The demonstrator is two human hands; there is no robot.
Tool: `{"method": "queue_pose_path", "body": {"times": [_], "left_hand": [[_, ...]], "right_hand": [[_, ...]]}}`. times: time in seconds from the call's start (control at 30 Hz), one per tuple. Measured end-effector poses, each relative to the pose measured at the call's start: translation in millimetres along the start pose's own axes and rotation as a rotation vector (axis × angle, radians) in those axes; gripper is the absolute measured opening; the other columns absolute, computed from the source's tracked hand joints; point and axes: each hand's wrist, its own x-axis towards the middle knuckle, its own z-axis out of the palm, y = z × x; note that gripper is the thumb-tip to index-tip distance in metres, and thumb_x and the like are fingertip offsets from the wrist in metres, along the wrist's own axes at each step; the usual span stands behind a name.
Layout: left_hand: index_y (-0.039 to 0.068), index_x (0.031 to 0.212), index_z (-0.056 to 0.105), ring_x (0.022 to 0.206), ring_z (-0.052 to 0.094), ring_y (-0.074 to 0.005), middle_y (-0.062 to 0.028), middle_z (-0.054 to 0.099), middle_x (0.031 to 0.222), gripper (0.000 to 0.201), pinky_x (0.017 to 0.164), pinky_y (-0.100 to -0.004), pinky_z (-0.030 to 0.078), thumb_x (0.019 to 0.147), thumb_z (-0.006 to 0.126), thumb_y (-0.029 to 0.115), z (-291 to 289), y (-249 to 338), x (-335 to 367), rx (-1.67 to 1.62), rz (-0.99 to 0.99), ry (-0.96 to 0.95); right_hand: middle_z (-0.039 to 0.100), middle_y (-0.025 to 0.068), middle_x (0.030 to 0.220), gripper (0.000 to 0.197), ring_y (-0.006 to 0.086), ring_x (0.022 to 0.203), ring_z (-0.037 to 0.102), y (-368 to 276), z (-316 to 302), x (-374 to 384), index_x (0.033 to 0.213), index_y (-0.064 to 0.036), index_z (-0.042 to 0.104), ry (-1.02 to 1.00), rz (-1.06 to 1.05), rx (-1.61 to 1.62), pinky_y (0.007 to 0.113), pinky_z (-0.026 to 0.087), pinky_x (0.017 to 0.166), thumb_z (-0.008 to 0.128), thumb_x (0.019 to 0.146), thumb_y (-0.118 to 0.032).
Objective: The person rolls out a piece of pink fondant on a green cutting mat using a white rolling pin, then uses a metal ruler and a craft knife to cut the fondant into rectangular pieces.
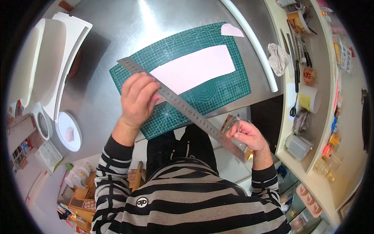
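Note:
My left hand [138,97] is closed round the upper part of a long steel ruler [183,107], which slants down to the right across a green cutting mat [202,93]. Beneath the ruler's upper part lies a flat, pale pink sheet [194,68] with one straight end and curved long sides. A smaller pale pink piece [232,30] rests on the mat's far right corner. My right hand [250,135] is closed in a pinch beside the ruler's lower end, past the mat's near edge. What its fingers hold is too unclear to name.
A long white rod [253,43] lies right of the mat on the steel table [89,97]. Beyond it are a crumpled white cloth [278,59] and a shelf holding tools, scissors [293,109] and tubs. At left, a round white board [68,134] carries a small pink lump.

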Motion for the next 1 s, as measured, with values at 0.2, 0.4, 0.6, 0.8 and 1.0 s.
{"method": "queue_pose_path", "body": {"times": [0.2,0.4,0.6,0.8,1.0], "left_hand": [[0.007,0.087,0.060,0.080,0.059,-0.0322,-0.0097,0.065,0.083,0.020,0.074,-0.0446,0.042,0.099,0.065,0.023,-13.0,43.6,39.1,0.034,-0.382,-0.202],[0.000,0.089,0.058,0.064,0.063,-0.0309,-0.0157,0.063,0.069,0.032,0.063,-0.0411,0.049,0.108,0.054,0.025,14.9,99.4,28.3,-0.237,-0.898,-0.201],[0.002,0.093,0.057,0.067,0.056,-0.0155,-0.0047,0.060,0.074,0.028,0.061,-0.0328,0.047,0.109,0.052,0.023,62.1,130.2,12.9,-0.502,-0.948,-0.095],[0.006,0.096,0.051,0.075,0.048,-0.0106,-0.0018,0.054,0.083,0.030,0.071,-0.0275,0.042,0.113,0.044,0.030,97.1,149.8,24.1,-1.514,-0.895,-0.026],[0.004,0.102,0.052,0.094,0.054,-0.0177,-0.0084,0.060,0.101,0.033,0.088,-0.0333,0.045,0.115,0.036,0.030,136.8,161.7,35.7,-1.225,-0.658,0.169]], "right_hand": [[0.059,0.0097,0.082,0.014,0.0162,0.065,0.053,-21.2,-67.0,17.8,0.100,-0.0022,0.062,0.421,-0.626,0.613,0.033,0.045,0.068,0.056,0.088,0.003],[0.056,-0.0002,0.063,0.034,0.0047,0.049,0.038,-36.8,-62.0,46.2,0.130,0.0046,0.062,0.389,-0.495,0.277,0.022,0.033,0.044,0.051,0.109,-0.020],[0.068,0.0083,0.108,0.036,0.0112,0.085,0.061,-24.6,-35.6,83.2,0.137,0.0016,0.058,0.098,-0.423,0.187,0.025,0.051,0.077,0.044,0.113,-0.021],[0.067,0.0088,0.115,0.036,0.0126,0.097,0.061,-29.1,-21.7,83.5,0.138,0.0026,0.056,0.191,-0.481,0.004,0.027,0.052,0.084,0.043,0.113,-0.020],[0.067,0.0154,0.118,0.031,0.0180,0.105,0.063,-73.8,-19.2,49.6,0.132,-0.0007,0.062,0.229,-0.160,-0.422,0.033,0.051,0.088,0.051,0.110,-0.019]]}}
